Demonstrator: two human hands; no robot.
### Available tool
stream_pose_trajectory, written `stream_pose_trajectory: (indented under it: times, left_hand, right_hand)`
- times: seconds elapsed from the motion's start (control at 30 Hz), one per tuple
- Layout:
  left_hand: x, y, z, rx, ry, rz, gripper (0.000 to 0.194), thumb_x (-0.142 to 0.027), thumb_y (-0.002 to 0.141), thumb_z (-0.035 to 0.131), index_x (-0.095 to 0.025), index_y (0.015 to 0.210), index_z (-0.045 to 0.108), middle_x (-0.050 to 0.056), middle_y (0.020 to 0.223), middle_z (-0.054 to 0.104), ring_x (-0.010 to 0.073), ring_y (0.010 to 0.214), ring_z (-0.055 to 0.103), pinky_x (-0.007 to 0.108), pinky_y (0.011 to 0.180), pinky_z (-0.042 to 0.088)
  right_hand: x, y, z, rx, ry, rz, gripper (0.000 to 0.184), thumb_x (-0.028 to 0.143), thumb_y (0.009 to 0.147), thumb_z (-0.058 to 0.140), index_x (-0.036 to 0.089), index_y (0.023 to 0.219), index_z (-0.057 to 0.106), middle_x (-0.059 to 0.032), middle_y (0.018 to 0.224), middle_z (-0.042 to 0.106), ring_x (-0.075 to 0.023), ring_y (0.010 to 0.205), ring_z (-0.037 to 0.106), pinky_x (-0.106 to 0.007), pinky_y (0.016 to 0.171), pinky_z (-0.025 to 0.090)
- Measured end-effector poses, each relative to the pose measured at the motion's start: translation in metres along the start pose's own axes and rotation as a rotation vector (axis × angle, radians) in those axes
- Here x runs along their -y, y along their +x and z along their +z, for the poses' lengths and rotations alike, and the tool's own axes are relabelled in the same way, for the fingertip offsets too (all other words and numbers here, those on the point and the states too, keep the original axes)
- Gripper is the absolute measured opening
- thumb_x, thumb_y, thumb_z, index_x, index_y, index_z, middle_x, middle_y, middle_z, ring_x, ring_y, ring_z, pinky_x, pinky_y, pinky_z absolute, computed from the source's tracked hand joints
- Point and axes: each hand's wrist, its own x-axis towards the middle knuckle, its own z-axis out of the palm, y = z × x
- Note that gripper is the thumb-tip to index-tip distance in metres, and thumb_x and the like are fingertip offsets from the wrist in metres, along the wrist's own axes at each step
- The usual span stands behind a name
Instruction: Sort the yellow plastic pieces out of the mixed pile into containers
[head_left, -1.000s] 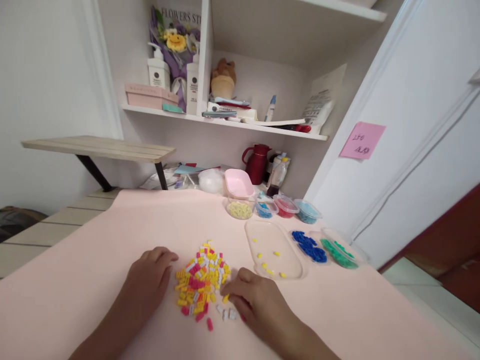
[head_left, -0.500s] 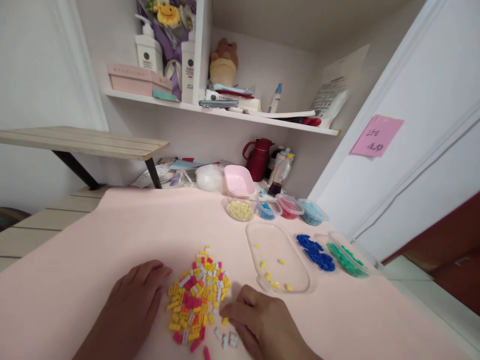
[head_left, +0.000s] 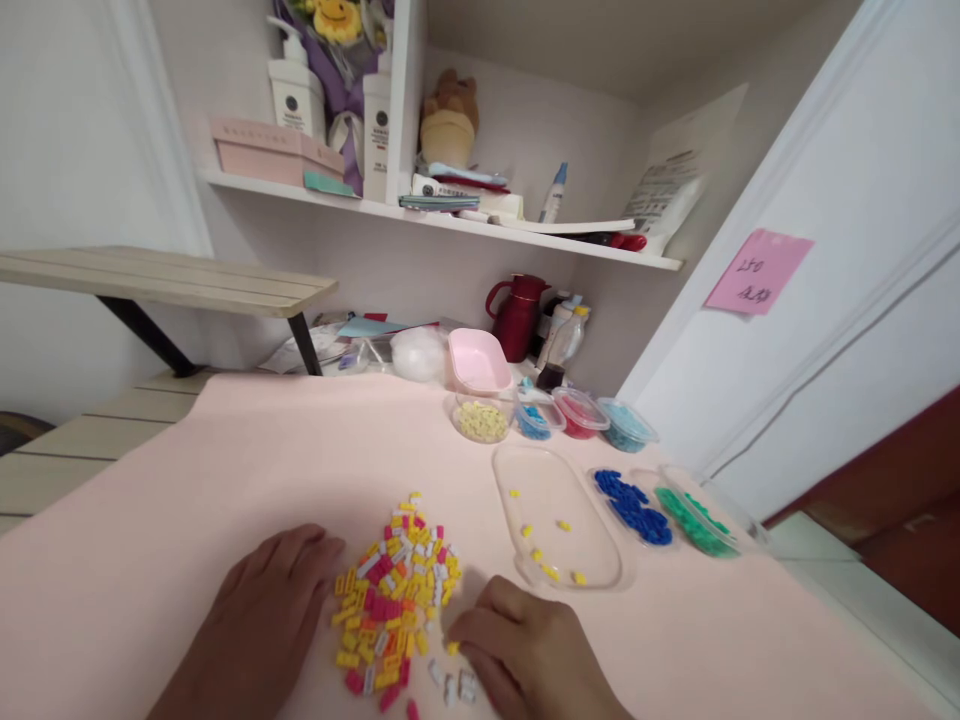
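A loose pile of small toy bricks [head_left: 397, 585] in yellow, pink, white and orange lies on the pink table cover. My left hand [head_left: 274, 600] rests flat at the pile's left edge, fingers extended and holding nothing. On the other side, my right hand [head_left: 525, 640] is closed in a pinch, with a yellow brick [head_left: 453, 648] showing at its fingertips. A few white bricks [head_left: 450, 688] lie just below those fingertips. Beyond the right hand is a shallow clear tray [head_left: 577, 500] with several yellow bricks scattered in it.
To the right are dark blue bricks [head_left: 637, 515] and a tub of green bricks [head_left: 697, 525]. Behind the tray stand tubs of pale yellow bricks [head_left: 482, 420], blue, red and light blue pieces. A pink box [head_left: 480, 358] and a red jug [head_left: 517, 315] stand farther back, under a shelf [head_left: 450, 222].
The view has shifted closer, so the pile and both hands appear lower. My right hand keeps its pinch beside the pile, with the yellow brick at its fingertips. My left hand stays flat.
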Motion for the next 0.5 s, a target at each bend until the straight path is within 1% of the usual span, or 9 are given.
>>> stream_pose_trajectory:
  times: [0.13,0.3,0.5]
  left_hand:
    - [-0.0006,0.0,-0.0005,0.001,-0.007,0.015,0.039,-0.03,0.088,0.037,-0.032,0.114,0.067,0.004,0.123,0.064,0.0232,0.116,0.056,0.043,0.097,0.044]
    - [-0.0059,0.0001,-0.0062,0.019,-0.014,0.001,0.039,-0.028,0.088,0.037,-0.032,0.114,0.066,0.004,0.122,0.064,0.0225,0.115,0.056,0.043,0.097,0.043]
    - [-0.0077,0.0015,-0.0089,0.051,-0.032,-0.014,0.041,-0.027,0.087,0.037,-0.031,0.114,0.067,0.005,0.122,0.064,0.0236,0.117,0.055,0.045,0.099,0.043]
  right_hand:
    - [-0.0006,-0.0006,-0.0004,-0.015,0.071,0.018,0.023,0.02,0.087,0.051,0.029,0.099,0.069,-0.0026,0.085,0.067,-0.0131,0.07,0.066,-0.019,0.064,0.049]
    - [-0.0011,-0.0004,-0.0022,0.013,0.138,0.055,0.021,0.018,0.088,0.051,0.028,0.099,0.066,-0.0022,0.092,0.067,-0.0131,0.079,0.066,-0.02,0.071,0.049]
    - [-0.0002,-0.0007,-0.0057,0.006,0.176,0.088,0.021,0.017,0.089,0.051,0.027,0.1,0.065,-0.002,0.093,0.066,-0.0125,0.08,0.066,-0.02,0.07,0.048]
